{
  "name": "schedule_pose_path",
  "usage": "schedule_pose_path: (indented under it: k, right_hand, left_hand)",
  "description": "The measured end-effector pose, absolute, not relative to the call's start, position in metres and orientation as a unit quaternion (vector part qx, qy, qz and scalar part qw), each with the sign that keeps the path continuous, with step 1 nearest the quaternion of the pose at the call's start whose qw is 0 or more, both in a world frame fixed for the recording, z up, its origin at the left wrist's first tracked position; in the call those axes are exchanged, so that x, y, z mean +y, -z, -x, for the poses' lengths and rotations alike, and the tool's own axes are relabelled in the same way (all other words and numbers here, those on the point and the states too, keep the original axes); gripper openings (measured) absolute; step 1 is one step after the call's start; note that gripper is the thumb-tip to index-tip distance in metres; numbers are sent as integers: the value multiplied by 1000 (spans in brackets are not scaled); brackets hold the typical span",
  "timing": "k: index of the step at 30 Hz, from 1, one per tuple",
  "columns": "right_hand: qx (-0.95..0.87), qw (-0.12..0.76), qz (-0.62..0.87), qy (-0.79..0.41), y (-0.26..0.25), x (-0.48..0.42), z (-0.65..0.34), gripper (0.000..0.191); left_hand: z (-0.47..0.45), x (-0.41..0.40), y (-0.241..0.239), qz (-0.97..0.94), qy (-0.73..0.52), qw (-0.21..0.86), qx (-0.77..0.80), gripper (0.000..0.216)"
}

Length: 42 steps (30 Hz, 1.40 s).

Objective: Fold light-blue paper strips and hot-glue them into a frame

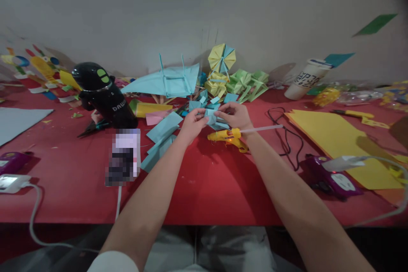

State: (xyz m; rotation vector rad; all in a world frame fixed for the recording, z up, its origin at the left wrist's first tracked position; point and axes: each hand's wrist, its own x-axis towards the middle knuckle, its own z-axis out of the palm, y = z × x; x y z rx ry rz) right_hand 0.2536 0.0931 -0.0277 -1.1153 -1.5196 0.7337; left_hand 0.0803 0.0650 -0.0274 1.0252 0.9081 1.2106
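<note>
A small piece of folded light-blue paper [210,117] is held between my two hands near the middle of the table. My left hand [194,124] pinches its left side, and the fingers of my right hand [235,114] close on its right side. Just below lies a yellow hot glue gun [225,136], a clear glue stick poking out of its back toward my right wrist. Blue paper sheets [164,136] overlap to the left of my left hand. More small blue folded pieces lie right behind my fingers, partly hidden by them.
Behind stand a large blue paper model [172,80], a yellow-and-blue paper wheel [222,58] and green folded paper [248,83]. A black bottle [105,95] and a blurred-out phone [124,157] are left. A paper cup [307,78], yellow sheets [344,148] and a purple power socket [333,178] are right.
</note>
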Motion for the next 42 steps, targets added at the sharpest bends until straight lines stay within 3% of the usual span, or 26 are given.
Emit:
schedule_pose_path:
  k: [5, 9, 20, 25, 33, 42]
  right_hand:
    - [-656, 516, 474, -281, 27, 94, -257, 32]
    - [-673, 498, 428, -341, 24, 93, -259, 41]
    - [-691, 482, 414, -345, 19, 88, -259, 24]
    - [-713, 464, 399, -343, 13, 86, -258, 23]
    - [-706, 453, 398, -371, 13, 85, -261, 37]
    - [-728, 448, 385, -349, 16, 88, -265, 29]
  left_hand:
    - [-79, 66, 28, -459, -526, 600, 390, 20]
    - [-78, 68, 29, -490, -524, 580, 387, 19]
    - [-75, 67, 27, -599, -542, 444, 387, 15]
    - [-70, 71, 33, -611, -540, 421, 397, 9]
    - [-70, 71, 34, -603, -549, 406, 414, 6]
    - [-71, 68, 32, -636, -527, 389, 408, 13]
